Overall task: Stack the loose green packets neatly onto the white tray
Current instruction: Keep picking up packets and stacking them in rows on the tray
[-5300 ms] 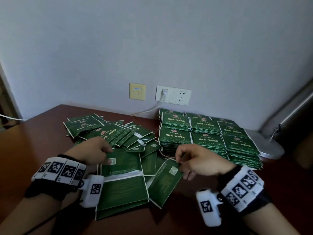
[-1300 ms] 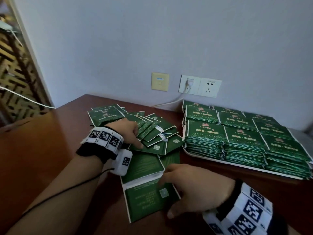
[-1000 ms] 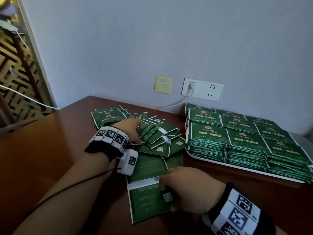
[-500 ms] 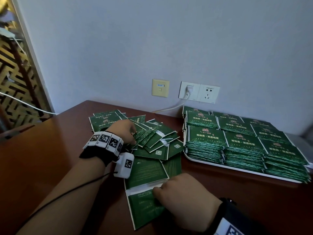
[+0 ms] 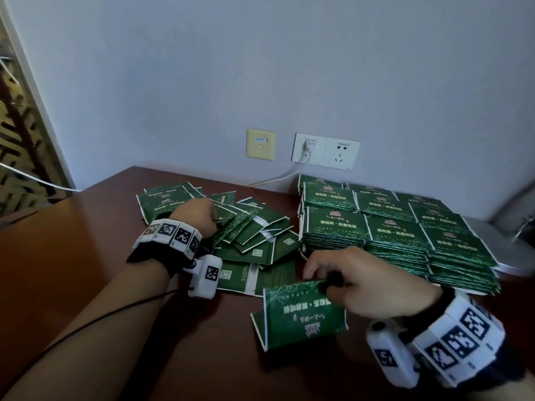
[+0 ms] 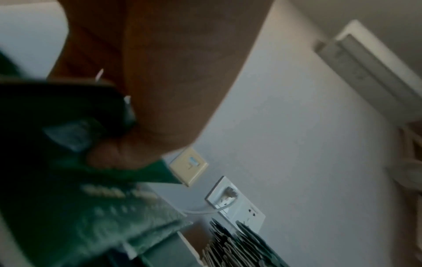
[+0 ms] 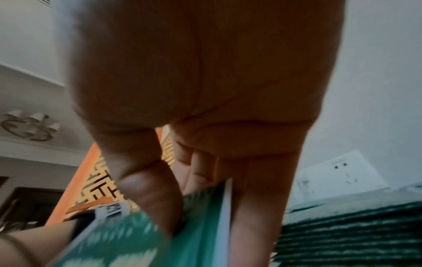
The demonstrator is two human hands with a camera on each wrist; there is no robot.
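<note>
Right hand pinches one flat green foil packet, lifted off brown wooden table. Left hand curled, gripping a packet in loose green pile. White tray right of pile: six visible stacks.

left hand fingers: you are hiding them under the loose packets
white tray: stacked packets are covering all but a sliver of rim
left wrist view: blur is smearing the packet print
held packet: your right hand is covering its top corner
right forearm: the frame edge is cutting it off
</note>
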